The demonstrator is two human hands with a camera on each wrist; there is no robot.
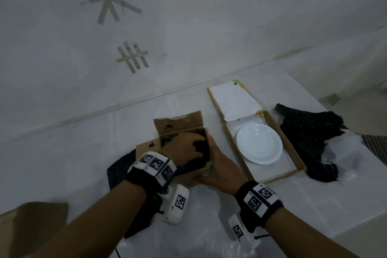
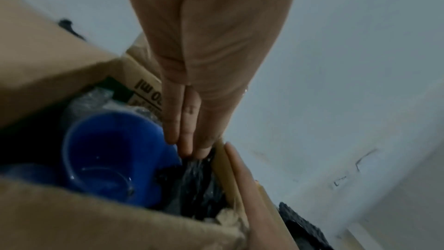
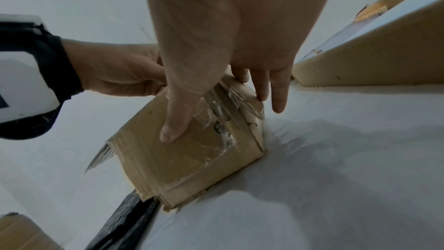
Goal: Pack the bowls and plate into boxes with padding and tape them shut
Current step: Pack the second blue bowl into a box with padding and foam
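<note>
A small brown cardboard box (image 1: 178, 123) stands open at the table's middle. Inside it lies a blue bowl (image 2: 113, 159) with black bubble wrap (image 2: 199, 182) stuffed beside it. My left hand (image 1: 188, 146) reaches into the box, and its straight fingers (image 2: 185, 130) press down on the wrap at the bowl's right. My right hand (image 1: 217, 165) braces the box from outside: the thumb (image 3: 175, 121) lies flat on the taped front wall (image 3: 192, 159) and the fingers run along the right wall. A white plate (image 1: 259, 142) sits in a flat open box (image 1: 293, 153) to the right.
More black bubble wrap (image 1: 310, 132) and clear plastic lie right of the flat box, near the table's right edge. Another dark sheet (image 1: 119, 172) pokes out under the small box at the left. A brown cardboard piece (image 1: 31, 222) sits at the lower left.
</note>
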